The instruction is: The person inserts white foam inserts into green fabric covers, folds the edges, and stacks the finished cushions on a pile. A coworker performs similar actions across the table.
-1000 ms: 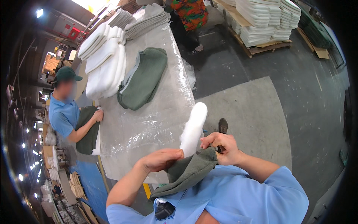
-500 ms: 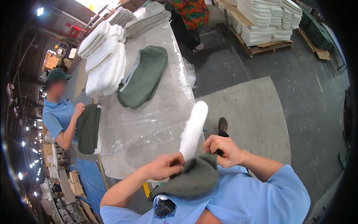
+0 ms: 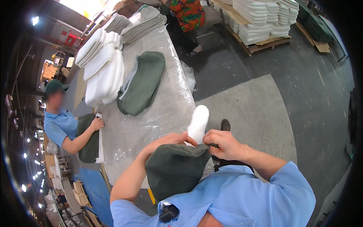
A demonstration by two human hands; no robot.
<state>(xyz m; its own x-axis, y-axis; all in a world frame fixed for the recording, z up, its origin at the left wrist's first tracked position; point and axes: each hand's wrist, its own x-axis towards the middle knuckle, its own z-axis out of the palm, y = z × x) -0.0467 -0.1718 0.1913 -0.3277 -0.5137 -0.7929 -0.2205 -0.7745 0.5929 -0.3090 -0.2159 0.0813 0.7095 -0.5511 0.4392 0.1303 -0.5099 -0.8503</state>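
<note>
Head view: a green cover (image 3: 176,172) hangs in front of the person's blue shirt (image 3: 242,196), close to the near end of the table (image 3: 151,125). The left hand (image 3: 172,141) grasps the upper edge of the cover, its fingers pointing toward the right hand (image 3: 225,145), which pinches the corner of that same edge. A white pad (image 3: 199,122) with a rounded end sticks up just beyond the hands, by the table's right edge; its lower part is hidden behind fingers and cloth, so I cannot tell how far it goes into the cover. On the table lie a second cover (image 3: 145,83), a white stack (image 3: 107,75) beside it and folded grey cloths (image 3: 143,27) farther back. At the left side, a co-worker (image 3: 62,125) in a cap has a hand on another green cloth (image 3: 87,142). Beyond the table stand a person in bright patterned clothing (image 3: 187,15) and, to the right, a loaded pallet (image 3: 266,46)
</note>
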